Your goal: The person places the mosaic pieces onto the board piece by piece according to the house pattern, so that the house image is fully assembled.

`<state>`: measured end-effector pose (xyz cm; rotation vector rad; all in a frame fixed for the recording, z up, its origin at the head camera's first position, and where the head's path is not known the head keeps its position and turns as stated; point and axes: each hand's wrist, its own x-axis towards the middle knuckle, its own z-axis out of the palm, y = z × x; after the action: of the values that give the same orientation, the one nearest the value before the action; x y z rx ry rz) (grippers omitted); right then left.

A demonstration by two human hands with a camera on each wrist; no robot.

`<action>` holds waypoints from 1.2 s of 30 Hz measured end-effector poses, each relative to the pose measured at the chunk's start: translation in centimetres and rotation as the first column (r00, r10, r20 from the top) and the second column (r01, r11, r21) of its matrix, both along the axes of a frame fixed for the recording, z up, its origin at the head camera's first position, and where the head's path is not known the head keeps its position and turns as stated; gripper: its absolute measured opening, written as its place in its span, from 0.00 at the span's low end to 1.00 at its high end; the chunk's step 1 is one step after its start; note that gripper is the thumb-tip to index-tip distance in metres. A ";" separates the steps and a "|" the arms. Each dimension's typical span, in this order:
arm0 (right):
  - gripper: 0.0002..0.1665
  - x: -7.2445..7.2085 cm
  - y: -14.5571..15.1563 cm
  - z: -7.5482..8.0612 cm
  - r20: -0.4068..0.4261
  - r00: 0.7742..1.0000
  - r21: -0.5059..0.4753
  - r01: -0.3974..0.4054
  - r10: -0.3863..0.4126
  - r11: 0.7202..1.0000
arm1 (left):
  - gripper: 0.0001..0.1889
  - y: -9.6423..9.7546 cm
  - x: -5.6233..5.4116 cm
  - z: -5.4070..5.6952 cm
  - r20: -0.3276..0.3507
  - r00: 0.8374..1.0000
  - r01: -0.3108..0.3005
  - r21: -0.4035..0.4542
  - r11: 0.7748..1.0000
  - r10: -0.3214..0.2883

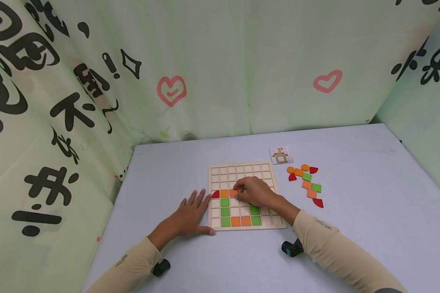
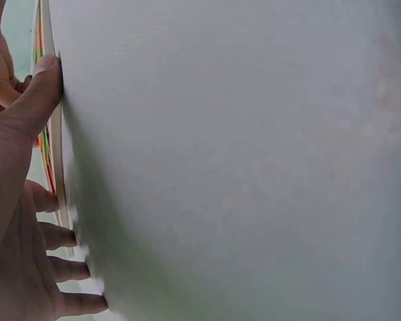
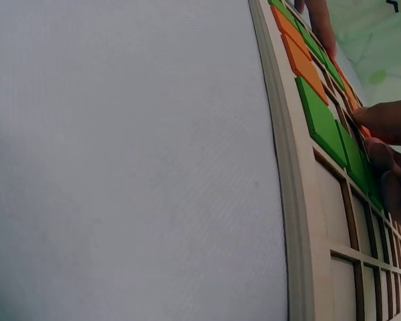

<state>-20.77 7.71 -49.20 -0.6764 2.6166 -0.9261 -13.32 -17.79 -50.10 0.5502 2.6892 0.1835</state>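
A wooden grid board point(image 1: 275, 221) lies on the table with coloured tiles set in some of its cells. My right hand point(image 1: 254, 191) is over the board's middle, its thumb and index finger pinching an orange square tile point(image 1: 233, 193) in the row that begins with a red quarter-round tile point(image 1: 215, 194) and another orange tile point(image 1: 224, 193). Below that row, green tiles point(image 1: 225, 211) form two columns, joined by orange tiles point(image 1: 236, 221) along the bottom. Fingers spread, my left hand point(image 1: 188, 215) rests at the board's left side, thumb against its near left corner point(image 2: 47, 67).
A small pattern card point(image 1: 280, 155) lies beyond the board's far right corner. Loose tiles are scattered right of the board: orange rounds point(image 1: 290, 169), orange squares point(image 1: 311, 193), green squares point(image 1: 316, 187) and red quarter-rounds point(image 1: 317, 202). A curtain point(image 1: 220, 81) hangs behind the table.
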 end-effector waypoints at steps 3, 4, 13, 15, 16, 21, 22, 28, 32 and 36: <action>0.13 -0.1 0.0 0.0 -0.002 1.000 0.004 -0.007 0.007 1.000 | 0.61 0.0 0.0 0.1 -0.001 1.000 -0.002 0.003 1.000 0.002; 0.13 -0.1 0.1 0.0 -0.005 1.000 0.008 -0.012 0.012 1.000 | 0.61 0.0 0.0 0.1 0.000 1.000 -0.003 0.001 1.000 0.003; 0.15 -0.4 0.4 -0.1 0.010 0.999 0.016 -0.045 0.045 0.999 | 0.61 0.2 0.1 -0.3 0.006 1.000 -0.013 -0.009 1.000 0.013; 0.15 -0.4 0.3 0.0 0.013 0.999 0.014 -0.051 0.051 0.999 | 0.61 0.1 0.1 -0.3 0.008 1.000 -0.017 -0.011 1.000 0.017; 0.15 -0.4 0.3 -0.1 0.011 0.999 0.017 -0.054 0.053 0.998 | 0.61 0.1 0.1 -0.3 0.006 1.000 -0.015 -0.013 1.000 0.015; 0.19 -0.3 0.5 0.0 0.004 0.998 0.026 -0.061 0.061 0.998 | 0.61 -0.1 0.1 -0.2 -0.003 1.000 -0.005 -0.002 1.000 0.005; 0.20 -0.3 0.6 0.0 0.005 0.998 0.024 -0.066 0.066 0.998 | 0.61 -0.1 0.1 -0.2 -0.003 1.000 -0.005 0.000 1.000 0.005; 0.21 -0.2 1.8 0.0 0.009 0.996 -0.017 -0.093 0.093 0.996 | 0.61 0.0 0.1 -0.2 0.010 1.000 -0.010 0.009 1.000 0.010; 0.21 -0.3 3.3 0.0 0.008 0.996 -0.052 -0.086 0.087 0.995 | 0.61 0.0 0.1 -0.1 0.005 1.000 -0.008 0.014 1.000 0.008; 0.20 -0.4 5.4 -0.1 0.013 0.998 -0.078 -0.053 0.054 0.996 | 0.61 0.0 0.1 0.0 -0.002 1.000 -0.001 0.003 1.000 0.001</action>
<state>-21.20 13.14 -49.28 -0.7523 2.5476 -1.0172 -13.26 -17.78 -50.12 0.5502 2.6918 0.1876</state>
